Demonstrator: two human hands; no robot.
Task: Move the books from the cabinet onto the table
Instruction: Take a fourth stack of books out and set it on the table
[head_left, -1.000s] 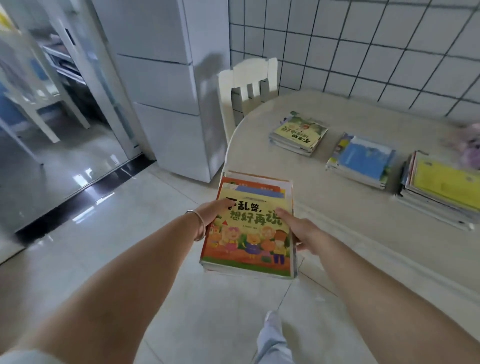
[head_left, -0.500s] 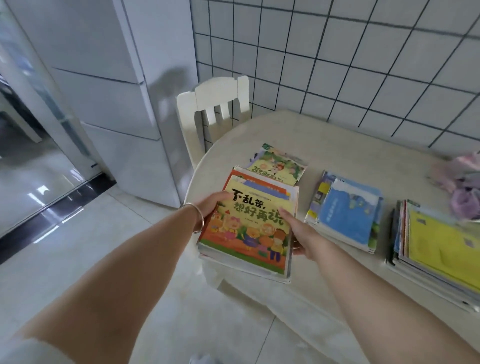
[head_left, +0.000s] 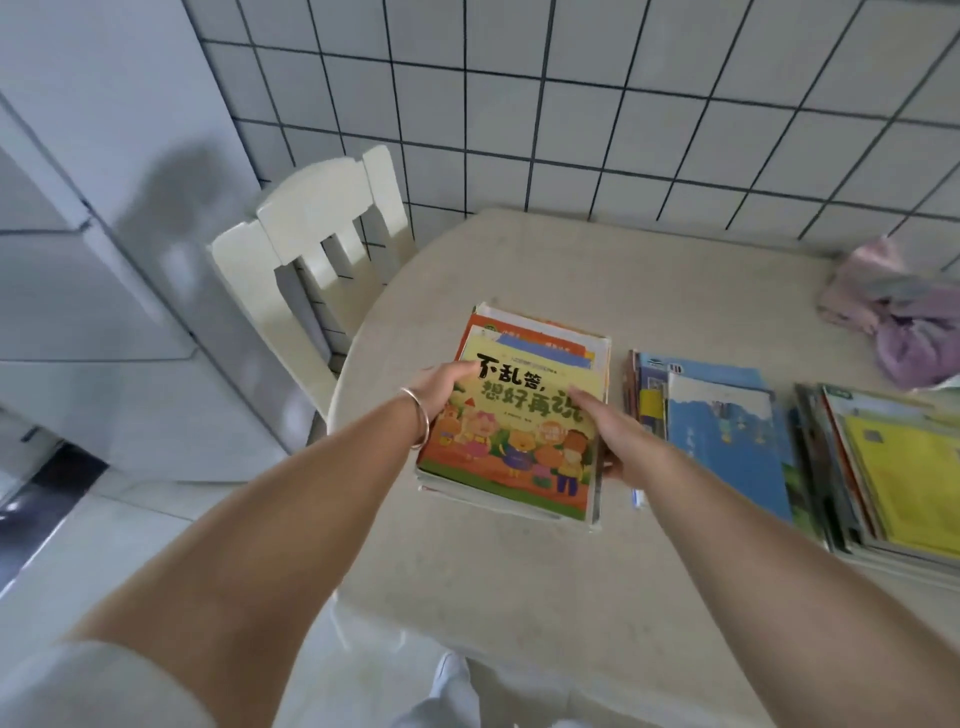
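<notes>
Two hands clasp one stack of picture books (head_left: 511, 426) from either side. Left hand (head_left: 444, 387) — a thin bangle (head_left: 418, 423) at the wrist — grips the stack's left edge, thumb lying on the yellow-and-orange cartoon cover. Right hand (head_left: 610, 434) grips the right edge, thumb on the cover, fingers curled under out of sight. Stack sits over the cream table (head_left: 545, 587), near its left end; cannot tell whether its underside touches the top. Just right of that stack, apart from it, lies a blue-covered pile (head_left: 722, 431); further right again, a yellow-topped pile (head_left: 898, 473). Beyond those, toward the tiled wall (head_left: 571, 104), a crumpled lilac cloth (head_left: 893, 322). Left of the held stack and behind it — a white chair (head_left: 311, 234), pushed against the table's rounded end.
</notes>
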